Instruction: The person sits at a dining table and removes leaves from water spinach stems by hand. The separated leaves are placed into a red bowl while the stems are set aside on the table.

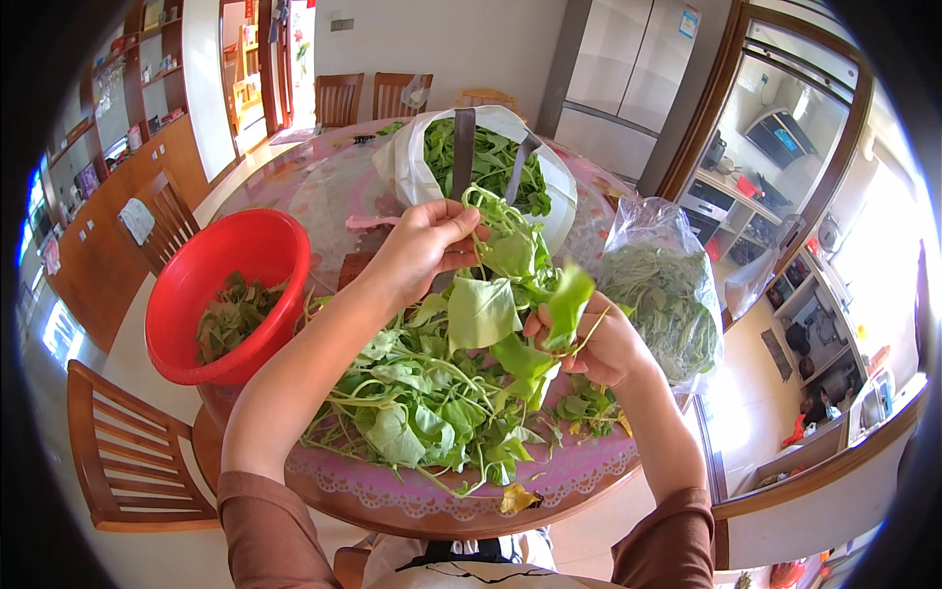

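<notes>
My left hand (441, 239) pinches the upper stems of a bunch of leafy green vines (515, 250), raised above the table. At the lower right of that bunch, my right hand (589, 335) has its fingers closed around leaves and a thin stem. One leaf (571, 305) beside the right hand is blurred. Beneath both hands lies a loose heap of leafy greens (412, 420), with tangled stems and broad leaves. A small pile of leaf scraps (589, 405), some yellowed, sits below my right hand.
A red plastic basin (173, 324) holding leaves stands at the left. Behind my hands is a white bag (408, 173) of greens with dark handles. A clear plastic bag (662, 309) of greens lies right. One yellow leaf (518, 499) rests near the edge of the round table (412, 515).
</notes>
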A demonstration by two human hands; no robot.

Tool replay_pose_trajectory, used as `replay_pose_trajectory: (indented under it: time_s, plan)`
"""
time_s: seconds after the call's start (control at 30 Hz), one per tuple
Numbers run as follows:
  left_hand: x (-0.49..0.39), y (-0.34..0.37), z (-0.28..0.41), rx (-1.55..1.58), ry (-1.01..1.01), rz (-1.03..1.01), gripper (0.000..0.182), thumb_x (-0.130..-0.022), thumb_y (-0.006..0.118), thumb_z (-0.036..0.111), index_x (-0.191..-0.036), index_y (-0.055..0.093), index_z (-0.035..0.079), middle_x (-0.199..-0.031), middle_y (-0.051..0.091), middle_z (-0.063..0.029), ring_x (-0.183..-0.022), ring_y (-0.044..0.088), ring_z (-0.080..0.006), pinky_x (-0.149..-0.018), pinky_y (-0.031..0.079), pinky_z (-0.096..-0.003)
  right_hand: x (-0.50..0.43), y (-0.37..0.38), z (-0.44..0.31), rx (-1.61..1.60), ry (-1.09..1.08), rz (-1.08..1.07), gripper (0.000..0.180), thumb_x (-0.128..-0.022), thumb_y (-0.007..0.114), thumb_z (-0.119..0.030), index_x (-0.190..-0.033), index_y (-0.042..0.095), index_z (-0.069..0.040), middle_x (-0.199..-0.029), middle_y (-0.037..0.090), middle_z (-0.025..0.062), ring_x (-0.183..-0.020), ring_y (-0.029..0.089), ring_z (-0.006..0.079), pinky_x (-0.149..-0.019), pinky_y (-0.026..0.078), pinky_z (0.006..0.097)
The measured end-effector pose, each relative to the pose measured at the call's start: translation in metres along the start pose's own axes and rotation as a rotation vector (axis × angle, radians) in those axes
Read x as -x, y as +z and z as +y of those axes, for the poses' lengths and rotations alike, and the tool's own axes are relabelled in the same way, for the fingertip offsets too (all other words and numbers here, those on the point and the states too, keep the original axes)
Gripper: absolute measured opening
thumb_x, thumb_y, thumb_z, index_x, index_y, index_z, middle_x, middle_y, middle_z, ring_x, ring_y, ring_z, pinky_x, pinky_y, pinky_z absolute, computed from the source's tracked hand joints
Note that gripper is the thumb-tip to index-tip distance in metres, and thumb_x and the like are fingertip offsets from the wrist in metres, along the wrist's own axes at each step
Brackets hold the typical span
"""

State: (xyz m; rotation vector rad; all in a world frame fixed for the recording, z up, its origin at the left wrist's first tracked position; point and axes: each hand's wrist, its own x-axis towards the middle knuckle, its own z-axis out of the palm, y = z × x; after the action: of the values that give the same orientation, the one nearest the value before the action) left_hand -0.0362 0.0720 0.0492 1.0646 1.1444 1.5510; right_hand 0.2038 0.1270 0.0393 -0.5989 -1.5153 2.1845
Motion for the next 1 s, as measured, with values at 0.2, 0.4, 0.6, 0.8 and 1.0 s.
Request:
replay_pose_trajectory:
  time_s: [0.2, 0.4, 0.6, 0.8, 1.0]
  plan:
    - [-0.001, -0.002, 0.0, -0.005, -0.015, -0.013, 0.02, -0.098, 0.058, 0.027, -0.105, 0.06, 0.008, -0.097, 0.065, -0.0015, -0.086, 0.064, -0.0115, -0.079, 0.053, -0.0273, 0.003, 0.005, 0.004, 0.011, -0.037, -0.033, 0.016, -0.094, 0.06, -0.014, -0.101, 0.064, 0.0, -0.086, 0.068, 0.0112, -0.062, 0.062, 0.0122, -0.046, 0.044, 0.0206]
    - [-0.004, -0.004, -0.007, 0.069, -0.072, 0.002, 0.019, -0.098, 0.058, 0.024, -0.105, 0.06, 0.006, -0.097, 0.066, -0.003, -0.084, 0.063, -0.0127, -0.078, 0.053, -0.0281, 0.002, 0.01, 0.007, 0.274, -0.242, -0.064, 0.017, -0.098, 0.057, -0.015, -0.098, 0.065, 0.0, -0.087, 0.068, 0.0079, -0.066, 0.062, 0.0116, -0.057, 0.047, 0.023]
    - [-0.008, -0.005, -0.013, 0.135, -0.156, -0.103, 0.019, -0.098, 0.059, 0.023, -0.106, 0.06, 0.006, -0.095, 0.067, -0.0023, -0.083, 0.065, -0.0126, -0.075, 0.054, -0.0293, -0.004, 0.023, 0.018, 1.147, -0.947, 0.0, 0.009, -0.078, 0.065, 0.007, -0.084, 0.063, 0.0, -0.077, 0.061, 0.0111, -0.068, 0.063, 0.0266, -0.062, 0.052, 0.0343]
    - [-0.007, 0.005, -0.022, 0.217, -0.142, -0.228, 0.017, -0.098, 0.057, 0.019, -0.106, 0.061, 0.003, -0.091, 0.065, -0.0018, -0.077, 0.062, -0.0108, -0.068, 0.051, -0.0262, -0.006, 0.04, 0.014, 1.512, -1.324, -0.155, 0.019, -0.067, 0.069, -0.005, -0.085, 0.064, -0.004, -0.09, 0.064, 0.0063, -0.073, 0.064, 0.0226, -0.058, 0.051, 0.0327]
    - [-0.025, 0.002, -0.021, 0.292, -0.203, -0.134, 0.018, -0.097, 0.059, 0.021, -0.104, 0.058, 0.005, -0.091, 0.065, -0.0062, -0.085, 0.067, -0.0201, -0.078, 0.057, -0.0361, 0.009, 0.078, 0.038, 1.382, -1.354, -0.583, 0.018, -0.07, 0.069, -0.011, -0.088, 0.067, -0.005, -0.087, 0.067, 0.0046, -0.072, 0.065, 0.0201, -0.057, 0.054, 0.0314]
